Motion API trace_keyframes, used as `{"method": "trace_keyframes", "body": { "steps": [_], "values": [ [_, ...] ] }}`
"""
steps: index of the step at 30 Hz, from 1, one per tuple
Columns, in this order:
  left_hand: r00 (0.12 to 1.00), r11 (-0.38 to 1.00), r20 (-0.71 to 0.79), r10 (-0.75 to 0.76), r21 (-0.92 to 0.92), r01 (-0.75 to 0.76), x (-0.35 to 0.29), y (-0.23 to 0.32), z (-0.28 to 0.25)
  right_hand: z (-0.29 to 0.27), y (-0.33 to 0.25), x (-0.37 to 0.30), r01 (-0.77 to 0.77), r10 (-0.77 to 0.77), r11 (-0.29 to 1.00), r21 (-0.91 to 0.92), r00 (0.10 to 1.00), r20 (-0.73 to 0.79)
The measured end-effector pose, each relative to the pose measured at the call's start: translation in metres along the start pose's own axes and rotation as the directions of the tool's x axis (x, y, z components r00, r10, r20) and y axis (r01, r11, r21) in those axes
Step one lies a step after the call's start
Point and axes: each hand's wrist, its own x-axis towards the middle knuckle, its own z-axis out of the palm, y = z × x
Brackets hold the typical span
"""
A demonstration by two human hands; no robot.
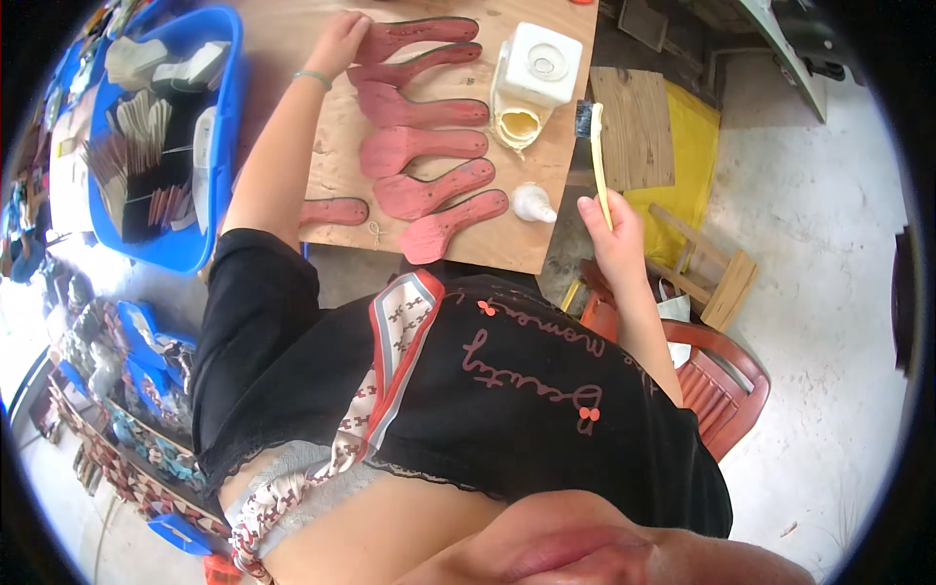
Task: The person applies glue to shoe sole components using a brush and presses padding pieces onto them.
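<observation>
The plywood board (341,117) fills the top of the view, a blue tub (219,127) of stacked parts along its left edge, a red plastic chair (726,385) under the person. On the board a column of pink shoe soles (424,146) runs top to bottom, each with its long axis crosswise, rounded toe to the left and narrow heel to the right. Right of them, a white glue can (531,73) with its mouth open and a small white cap (533,203) near the edge. The left hand (338,44) rests flat on the toe of the top sole (414,37), fingers together, pinning it. The right hand (609,229) hangs off the board's right edge, fingers pinched shut on a yellow-handled brush (598,156), handle close to upright in frame, dark bristles at the far end beside the can. Best handled, I'd judge, by keeping that sole pinned and stroking along its length.
</observation>
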Motion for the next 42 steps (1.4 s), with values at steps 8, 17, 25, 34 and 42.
{"method": "trace_keyframes", "body": {
  "steps": [8, 17, 25, 34, 42],
  "values": [
    [0.925, 0.814, -0.226, 0.305, 0.566, -0.129, -0.009, 0.014, 0.014, 0.037, -0.008, 0.010, 0.077, -0.078, 0.997, -0.018, 0.995, -0.066],
    [0.805, 0.628, -0.338, 0.488, 0.776, -0.054, -0.034, 0.040, 0.011, 0.054, -0.004, 0.000, 0.083, -0.083, 0.997, -0.008, 0.996, -0.024],
    [0.905, 0.996, -0.418, 0.074, -0.009, -0.086, -0.076, 0.102, -0.055, 0.033, -0.035, 0.025, 0.244, -0.237, 0.969, 0.036, 0.962, -0.133],
    [0.983, 0.983, 0.023, 0.181, -0.045, -0.180, -0.141, 0.243, -0.102, 0.034, -0.161, 0.036, 0.558, -0.551, 0.758, -0.337, 0.825, 0.125],
    [0.984, 0.986, 0.098, 0.147, -0.097, -0.137, -0.184, 0.275, -0.136, 0.084, -0.166, -0.003, 0.434, -0.367, 0.884, -0.174, 0.875, 0.316]
  ]
}}
